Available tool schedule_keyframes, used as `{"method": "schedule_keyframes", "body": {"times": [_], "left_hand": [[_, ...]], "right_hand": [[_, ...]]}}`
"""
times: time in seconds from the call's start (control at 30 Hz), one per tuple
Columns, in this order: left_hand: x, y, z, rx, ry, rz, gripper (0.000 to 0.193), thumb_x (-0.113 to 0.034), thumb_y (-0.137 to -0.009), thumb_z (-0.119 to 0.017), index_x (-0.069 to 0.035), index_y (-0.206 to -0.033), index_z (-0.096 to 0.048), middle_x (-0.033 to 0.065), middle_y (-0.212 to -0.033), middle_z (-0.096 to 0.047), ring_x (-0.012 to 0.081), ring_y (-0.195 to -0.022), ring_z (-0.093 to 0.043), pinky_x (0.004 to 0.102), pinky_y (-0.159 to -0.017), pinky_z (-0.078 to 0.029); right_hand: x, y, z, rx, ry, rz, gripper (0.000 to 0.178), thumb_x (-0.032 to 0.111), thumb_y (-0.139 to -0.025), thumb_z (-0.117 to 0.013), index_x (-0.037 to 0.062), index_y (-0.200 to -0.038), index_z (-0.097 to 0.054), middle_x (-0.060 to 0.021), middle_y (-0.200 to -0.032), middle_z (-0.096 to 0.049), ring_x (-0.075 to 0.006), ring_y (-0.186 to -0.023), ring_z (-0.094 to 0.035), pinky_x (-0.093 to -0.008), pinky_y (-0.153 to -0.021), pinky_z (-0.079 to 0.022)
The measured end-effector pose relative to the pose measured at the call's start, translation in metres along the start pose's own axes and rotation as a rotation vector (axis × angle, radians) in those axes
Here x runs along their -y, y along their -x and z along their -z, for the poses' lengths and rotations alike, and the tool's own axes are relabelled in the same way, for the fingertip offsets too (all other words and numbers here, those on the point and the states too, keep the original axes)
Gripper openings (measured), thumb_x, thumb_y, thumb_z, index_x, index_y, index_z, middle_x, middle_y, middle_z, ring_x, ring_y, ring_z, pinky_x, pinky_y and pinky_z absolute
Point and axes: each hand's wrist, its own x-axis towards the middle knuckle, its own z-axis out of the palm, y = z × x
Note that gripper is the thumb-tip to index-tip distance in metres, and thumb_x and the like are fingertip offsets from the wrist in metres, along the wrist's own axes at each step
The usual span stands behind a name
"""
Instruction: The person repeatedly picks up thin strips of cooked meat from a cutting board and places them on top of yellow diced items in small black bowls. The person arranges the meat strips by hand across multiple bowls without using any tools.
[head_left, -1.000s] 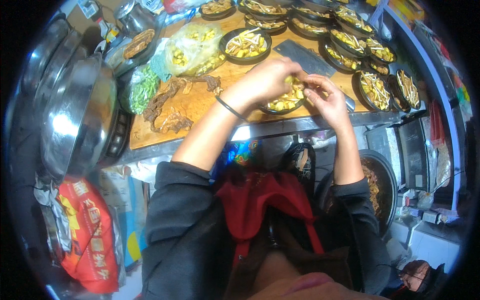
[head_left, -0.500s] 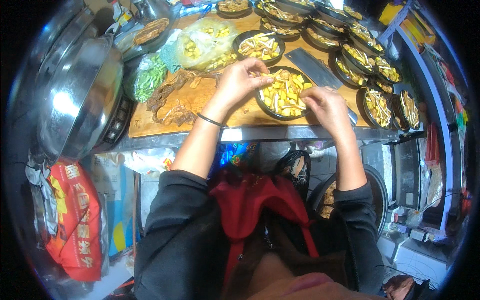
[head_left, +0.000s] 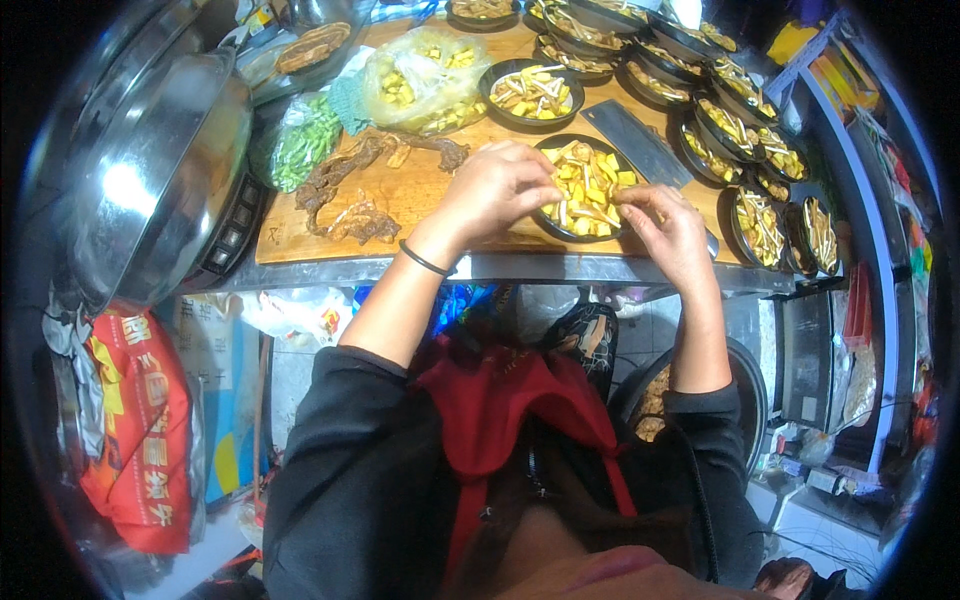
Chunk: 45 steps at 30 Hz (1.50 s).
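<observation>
A round black bowl (head_left: 578, 237) near the board's front edge holds yellow cubes, pale strips and brownish pieces. My left hand (head_left: 505, 190) is at its left rim, fingers bent together; whatever sits between the fingertips is hidden. Across the bowl, my right hand (head_left: 672, 228) has its bent fingertips and thumb at the right rim, by the food; I cannot make out what they pinch. Just behind is a second black bowl (head_left: 530, 122) with similar food. A broad dark cleaver (head_left: 637, 143) lies flat to the right of both bowls.
Brown cooked meat (head_left: 345, 190), a bag of green pieces (head_left: 305, 145) and a clear bag of yellow cubes (head_left: 415, 85) lie left on the wooden board (head_left: 420, 230). Several filled bowls (head_left: 725, 130) are stacked right. A large metal pan (head_left: 165, 170) stands far left.
My left hand has drawn back from over the food to the bowl's left rim. My right hand stays at the right side. The view has shifted slightly.
</observation>
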Motion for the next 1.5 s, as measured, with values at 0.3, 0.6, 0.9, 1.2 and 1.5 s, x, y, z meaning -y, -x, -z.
{"method": "schedule_keyframes", "body": {"times": [0.3, 0.6, 0.9, 1.2, 1.5], "left_hand": [[-0.010, -0.002, -0.024, 0.212, -0.031, 0.119, 0.040, -0.029, -0.094, -0.047, -0.007, -0.126, -0.055, 0.0132, -0.132, -0.053, 0.0316, -0.135, -0.035, 0.0450, -0.111, -0.026], [-0.005, -0.005, -0.017, 0.019, 0.040, 0.111, 0.057, -0.042, -0.098, -0.037, -0.005, -0.141, -0.038, 0.0168, -0.149, -0.032, 0.0283, -0.141, -0.024, 0.0429, -0.116, -0.011], [-0.012, -0.017, -0.031, 0.118, -0.099, 0.041, 0.053, -0.036, -0.095, -0.043, 0.001, -0.134, -0.045, 0.0217, -0.141, -0.041, 0.0312, -0.134, -0.036, 0.0446, -0.113, -0.021], [-0.011, -0.022, -0.040, 0.180, -0.094, 0.095, 0.054, -0.039, -0.095, -0.044, 0.002, -0.130, -0.048, 0.0224, -0.137, -0.044, 0.0371, -0.129, -0.039, 0.0439, -0.110, -0.027], [0.004, 0.008, 0.006, -0.186, 0.010, 0.200, 0.029, -0.020, -0.092, -0.052, -0.006, -0.115, -0.061, 0.0144, -0.111, -0.062, 0.0313, -0.103, -0.059, 0.0379, -0.088, -0.048]], "right_hand": [[-0.002, -0.009, -0.025, 0.230, 0.321, 0.068, 0.055, 0.041, -0.096, -0.045, 0.0045, -0.137, -0.044, -0.0169, -0.143, -0.040, -0.0309, -0.139, -0.027, -0.0423, -0.115, -0.017], [-0.011, -0.008, -0.022, 0.042, 0.154, 0.070, 0.053, 0.036, -0.095, -0.049, 0.0029, -0.136, -0.043, -0.0174, -0.143, -0.041, -0.0308, -0.137, -0.032, -0.0422, -0.114, -0.020], [-0.011, -0.011, -0.026, 0.177, 0.264, 0.079, 0.057, 0.039, -0.095, -0.045, 0.0009, -0.137, -0.040, -0.0189, -0.143, -0.039, -0.0328, -0.138, -0.028, -0.0406, -0.115, -0.018], [-0.012, -0.010, -0.039, 0.129, 0.261, 0.094, 0.053, 0.036, -0.095, -0.047, 0.0021, -0.136, -0.043, -0.0176, -0.144, -0.039, -0.0327, -0.138, -0.028, -0.0422, -0.114, -0.020], [-0.040, 0.004, -0.041, -0.021, 0.075, 0.103, 0.045, 0.018, -0.090, -0.055, 0.0032, -0.133, -0.048, -0.0177, -0.141, -0.043, -0.0328, -0.135, -0.035, -0.0410, -0.111, -0.027]]}}
